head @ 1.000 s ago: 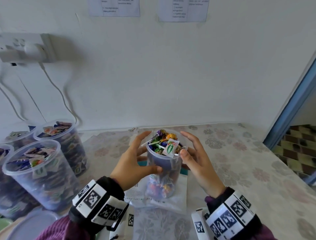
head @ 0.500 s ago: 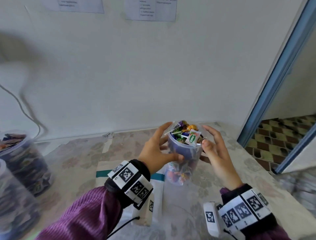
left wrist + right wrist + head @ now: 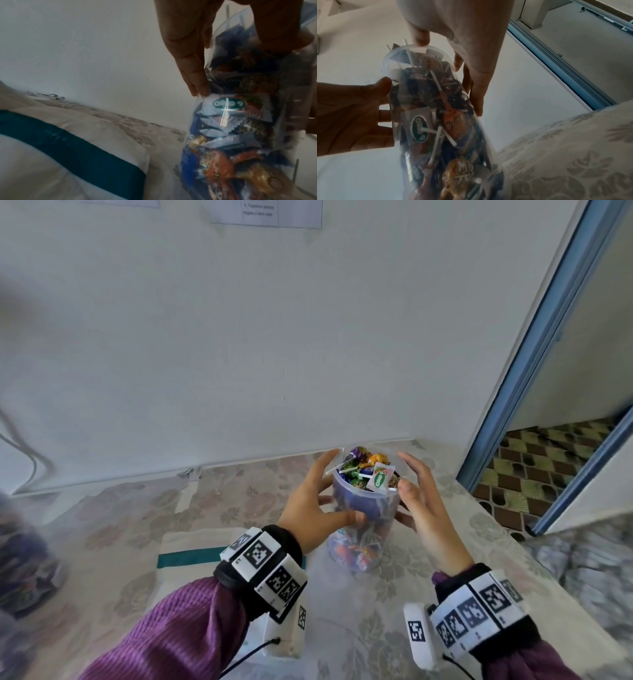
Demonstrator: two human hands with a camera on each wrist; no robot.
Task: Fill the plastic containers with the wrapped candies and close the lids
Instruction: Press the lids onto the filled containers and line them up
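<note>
I hold the plastic container (image 3: 365,508) between both hands above the table (image 3: 479,542), near its right end and close to the wall. My left hand (image 3: 317,510) grips the left side of the tub: the thumb wraps across the near face and the fingers curl round the far side, as the left wrist view confirms. My right hand (image 3: 423,505) lies along the right side with the fingers nearly straight against the wall of the tub; the thumb tip touches the rim.

The container's long axis runs close to vertical, mouth up. Whether its base touches the table I cannot tell; the right wrist view suggests a slight tilt. The wrapped candies (image 3: 371,472) rise above the rim, and several lollipop sticks project over the edge on the left side.

No lid is on the mouth, and none shows in these views. I judge the filling step complete for this tub and the closing step not yet begun. The relation that governs the next move is vertical: a lid must descend along the tub's axis, and the protruding candies stand in that path. I judge they need pressing down first. The right hand, holding lightly, is the freer one for that.
</note>
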